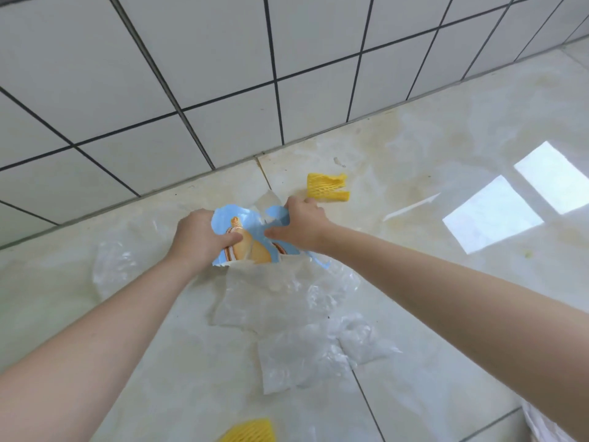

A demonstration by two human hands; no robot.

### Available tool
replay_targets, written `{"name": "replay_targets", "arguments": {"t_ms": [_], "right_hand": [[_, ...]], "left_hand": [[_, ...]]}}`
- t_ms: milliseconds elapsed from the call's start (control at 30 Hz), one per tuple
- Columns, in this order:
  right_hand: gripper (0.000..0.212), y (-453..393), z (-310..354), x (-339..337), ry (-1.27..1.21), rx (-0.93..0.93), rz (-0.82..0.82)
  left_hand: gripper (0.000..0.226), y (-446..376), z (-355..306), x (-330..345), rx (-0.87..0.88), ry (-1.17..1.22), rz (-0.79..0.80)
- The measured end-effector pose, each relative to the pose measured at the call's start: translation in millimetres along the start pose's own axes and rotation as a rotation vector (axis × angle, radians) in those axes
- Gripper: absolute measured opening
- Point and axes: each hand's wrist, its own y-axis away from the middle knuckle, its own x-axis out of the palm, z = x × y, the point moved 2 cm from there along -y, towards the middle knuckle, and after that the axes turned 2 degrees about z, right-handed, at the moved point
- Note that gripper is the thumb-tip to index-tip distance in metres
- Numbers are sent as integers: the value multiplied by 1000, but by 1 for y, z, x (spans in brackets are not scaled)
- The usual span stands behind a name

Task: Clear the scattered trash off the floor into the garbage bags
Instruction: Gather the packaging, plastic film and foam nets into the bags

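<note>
Both hands are clamped on the same thing – a light blue snack wrapper point(251, 237) with an orange picture on it, held up off the floor point(414, 282). The left hand point(199, 239) has its grip closed tight on the wrapper's left edge, thumb pressed onto the printed front. The right hand point(301, 226) is pinching the wrapper's upper right corner, fingers curled shut on it. So the wrapper sits stretched between the two grips, touching both.

Straight below the wrapper hangs a clear plastic bag point(287, 295), crumpled and spread down onto the floor; I can't tell if either hand also has hold of it. Past the wrapper, toward the tiled wall point(191, 74), a yellow foam fruit net point(326, 186) lies on the floor just beyond the right hand. A thin white strip point(411, 207) lies right of the wrapper – well apart from it. Another yellow foam net point(248, 430) pokes in well below the wrapper, at the near edge.
</note>
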Motion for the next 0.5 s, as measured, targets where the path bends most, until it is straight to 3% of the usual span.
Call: {"name": "replay_targets", "arguments": {"t_ms": [67, 167, 300, 500], "right_hand": [[62, -1, 2, 11, 64, 29, 9], [56, -1, 8, 26, 83, 19, -58], [50, 0, 16, 36, 3, 4, -88], [70, 2, 4, 23, -382, 153, -17]], "left_hand": [[39, -3, 2, 7, 74, -94, -23], [42, -11, 7, 16, 148, -132, -30], [42, -12, 0, 15, 73, -145, -21], [28, -6, -1, 1, -48, 159, 16]]}}
